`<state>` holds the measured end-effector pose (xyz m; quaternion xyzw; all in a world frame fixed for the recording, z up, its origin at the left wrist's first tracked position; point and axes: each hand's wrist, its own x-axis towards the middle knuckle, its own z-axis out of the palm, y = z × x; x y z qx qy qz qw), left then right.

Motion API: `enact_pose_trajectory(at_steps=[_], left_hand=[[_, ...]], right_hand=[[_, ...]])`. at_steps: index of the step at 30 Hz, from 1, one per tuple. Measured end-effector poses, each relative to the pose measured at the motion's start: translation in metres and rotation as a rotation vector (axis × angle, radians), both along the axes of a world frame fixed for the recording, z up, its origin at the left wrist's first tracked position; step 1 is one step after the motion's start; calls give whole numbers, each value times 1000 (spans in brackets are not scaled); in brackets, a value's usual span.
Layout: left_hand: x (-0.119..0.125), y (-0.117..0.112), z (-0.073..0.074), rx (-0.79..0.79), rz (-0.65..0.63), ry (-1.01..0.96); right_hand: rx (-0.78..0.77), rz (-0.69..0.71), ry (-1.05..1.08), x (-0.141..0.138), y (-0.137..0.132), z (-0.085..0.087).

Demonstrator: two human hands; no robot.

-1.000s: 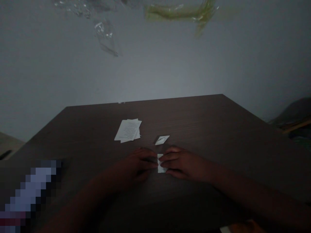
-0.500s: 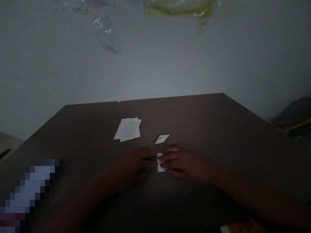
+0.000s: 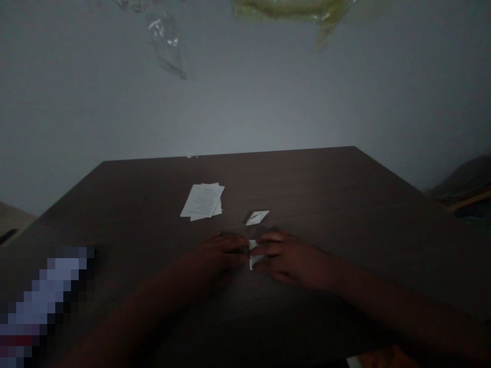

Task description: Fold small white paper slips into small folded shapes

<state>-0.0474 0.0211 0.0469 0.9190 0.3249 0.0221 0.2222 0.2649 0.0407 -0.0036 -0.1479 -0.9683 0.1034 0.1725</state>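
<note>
My left hand and my right hand rest on a dark wood-grain table, fingertips meeting over a small white paper piece. Both hands pinch it, and my right fingers hide its middle. Just beyond the fingertips lies a folded white paper scrap. Farther left, beyond my left hand, sits a small stack of printed white sheets, which neither hand touches.
A pixelated pale patch covers the lower left corner. The table's far edge meets a grey wall, with clear and greenish plastic film above. An orange item shows at the bottom edge.
My right fingers have slid over the small paper piece, covering more of it. The whole scene sits slightly higher in the view.
</note>
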Motion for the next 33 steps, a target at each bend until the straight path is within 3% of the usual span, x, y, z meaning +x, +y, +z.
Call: enact_pose_trajectory(at_steps=[9, 24, 33], left_hand=[[-3, 2, -9, -9, -1, -51], [-6, 2, 2, -77, 21, -95], [-8, 3, -4, -109, 41, -81]], right_hand=[[-6, -20, -23, -4, -1, 2], [-83, -77, 59, -4, -8, 10], [-92, -63, 40, -1, -5, 8]])
